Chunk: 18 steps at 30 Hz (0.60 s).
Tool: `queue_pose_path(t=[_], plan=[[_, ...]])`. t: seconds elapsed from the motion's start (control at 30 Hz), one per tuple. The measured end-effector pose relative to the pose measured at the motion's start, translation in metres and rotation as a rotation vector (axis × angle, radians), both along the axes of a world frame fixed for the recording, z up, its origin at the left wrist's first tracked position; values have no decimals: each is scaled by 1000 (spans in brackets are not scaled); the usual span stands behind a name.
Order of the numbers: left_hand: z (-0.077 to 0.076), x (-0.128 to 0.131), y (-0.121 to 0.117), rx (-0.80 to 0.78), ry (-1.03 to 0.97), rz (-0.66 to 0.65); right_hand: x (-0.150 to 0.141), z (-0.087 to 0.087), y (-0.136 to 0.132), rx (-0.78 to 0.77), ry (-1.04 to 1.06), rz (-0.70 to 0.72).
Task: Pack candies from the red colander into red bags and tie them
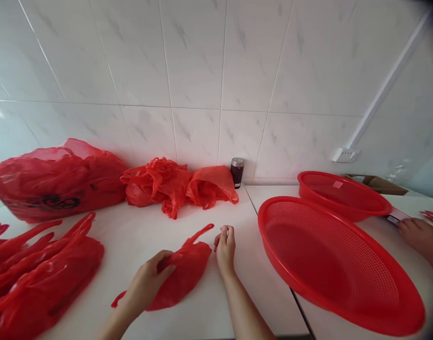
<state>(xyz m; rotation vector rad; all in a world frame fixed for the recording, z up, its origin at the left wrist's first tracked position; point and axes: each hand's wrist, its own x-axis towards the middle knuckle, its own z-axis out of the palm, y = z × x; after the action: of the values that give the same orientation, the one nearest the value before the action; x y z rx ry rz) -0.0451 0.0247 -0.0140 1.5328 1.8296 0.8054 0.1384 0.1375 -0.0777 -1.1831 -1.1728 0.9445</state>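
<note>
Head view: my left hand [147, 282] is pinching the red bag [188, 276], long axis pointing two o'clock; my right hand [225, 248] is curling beside, hold unclear.

landmark: small red plastic bag [188, 276] on white tabletop [131, 245]. left hand [154, 276] grips its top, thumb and fingers pinching film. right hand [225, 245] just right of the bag, fingers curled, apart from it. left of the bag: several red bags with long handles [49, 283]. behind the bag: crumpled red bags [159, 182], dark metal-lidded tumbler [237, 174]. right of the bag: red perforated plastic basket [308, 255]; beyond, a second red basket [343, 193], another person's hand [416, 233] nearby.
</note>
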Motion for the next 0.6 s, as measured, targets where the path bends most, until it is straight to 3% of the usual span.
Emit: queue_pose_path(t=[0.17, 0.27, 0.4, 0.5, 0.6], plan=[[30, -13, -30, -3, -493, 88, 4, -9, 1, -16, -67, 27], [47, -19, -43, 50, -663, 172, 6, -13, 4, -5, -152, 27], [80, -45, -50, 232, -637, 243, 10, -11, 4, -49, -225, 39], [122, -84, -59, 391, -518, 289, 13, -10, 1, -78, -258, 47], [166, -133, -88, 457, -369, 451, 15, -13, 1, -77, -244, 48]])
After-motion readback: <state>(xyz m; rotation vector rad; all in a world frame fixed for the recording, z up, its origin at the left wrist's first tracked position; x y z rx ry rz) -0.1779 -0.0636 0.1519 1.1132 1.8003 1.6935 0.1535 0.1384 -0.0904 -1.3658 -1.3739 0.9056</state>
